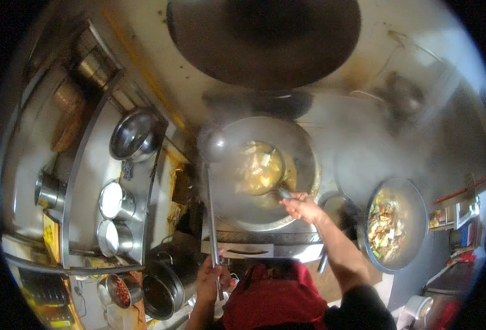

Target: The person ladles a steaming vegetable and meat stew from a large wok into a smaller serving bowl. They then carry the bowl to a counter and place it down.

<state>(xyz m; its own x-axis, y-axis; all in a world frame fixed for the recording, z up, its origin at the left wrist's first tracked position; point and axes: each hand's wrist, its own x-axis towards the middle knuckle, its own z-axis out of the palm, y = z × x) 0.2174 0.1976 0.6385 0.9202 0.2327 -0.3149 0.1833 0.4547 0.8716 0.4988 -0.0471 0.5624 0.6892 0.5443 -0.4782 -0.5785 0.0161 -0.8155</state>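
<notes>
A large wok (251, 218) on a stove lies before me, with steam rising from it. My right hand (303, 207) grips the short handle of a round scoop or strainer (282, 165). Inside that tool are pale and yellowish food pieces (263, 167), with yellow-brown liquid around it in the wok. On the left, my left hand (213, 275) is closed around the long metal handle of a ladle (211, 202). The ladle's rounded bowl hangs at the wok's left rim, partly blurred by steam. Whether it touches the rim I cannot tell.
A deep pan (420, 231) of mixed cooked food stands to the right. Steel shelves (144, 222) on the left carry a metal bowl (133, 136) and steel pots (121, 237). Below are a container of red chillies (123, 291) and a dark pot (160, 288). A large dark round shape (263, 49) is ahead.
</notes>
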